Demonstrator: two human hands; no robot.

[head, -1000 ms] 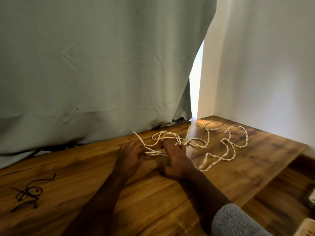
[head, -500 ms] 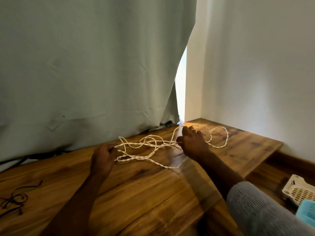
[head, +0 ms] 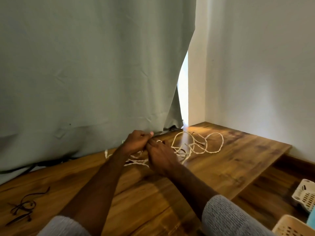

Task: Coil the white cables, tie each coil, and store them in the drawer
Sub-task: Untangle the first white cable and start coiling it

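Wooden tabletop [head: 153, 193] bears tangled white cable [head: 196, 147]; both hands [head: 150, 147] grip its strands.

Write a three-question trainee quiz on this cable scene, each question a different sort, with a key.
1. True or false: the white cable is already coiled and tied.
2. What lies at the table's near left corner? A) dark cord B) scissors C) tape
3. Fill in: both hands meet close to the green ____.

Key:
1. False; it lies in loose loops, with the left hand and right hand gripping strands.
2. A, the dark cord.
3. curtain.
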